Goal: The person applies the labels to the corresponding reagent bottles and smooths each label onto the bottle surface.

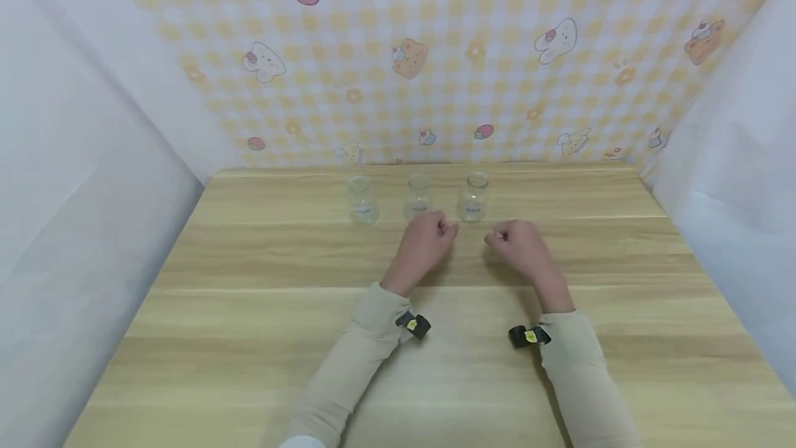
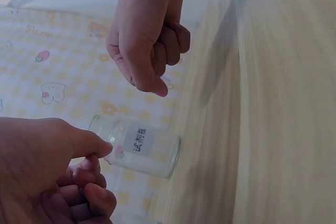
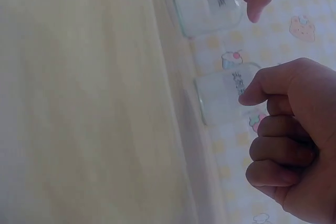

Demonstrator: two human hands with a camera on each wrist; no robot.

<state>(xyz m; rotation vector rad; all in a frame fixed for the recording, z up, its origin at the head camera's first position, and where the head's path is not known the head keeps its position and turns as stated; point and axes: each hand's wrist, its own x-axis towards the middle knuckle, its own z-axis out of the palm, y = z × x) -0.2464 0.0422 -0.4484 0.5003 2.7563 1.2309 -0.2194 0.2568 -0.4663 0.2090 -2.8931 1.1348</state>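
Note:
Three clear glass reagent bottles stand in a row near the table's back edge: a left bottle (image 1: 363,202), a middle bottle (image 1: 419,192) and a right bottle (image 1: 474,200). Each bears a small label; in the left wrist view a bottle (image 2: 157,153) shows dark Chinese characters on its label. My left hand (image 1: 425,240) is just in front of the middle bottle, hiding its lower part, fingers curled in and holding nothing. My right hand (image 1: 521,246), also curled and without anything in it, is in front and to the right of the right bottle.
The wood-grain table (image 1: 249,337) extends in front of and beside the bottles. Behind it hangs a yellow checked cloth (image 1: 373,26) with cartoon prints. White sheets (image 1: 81,157) flank both sides. A black wrist camera (image 1: 528,336) sits on each beige sleeve.

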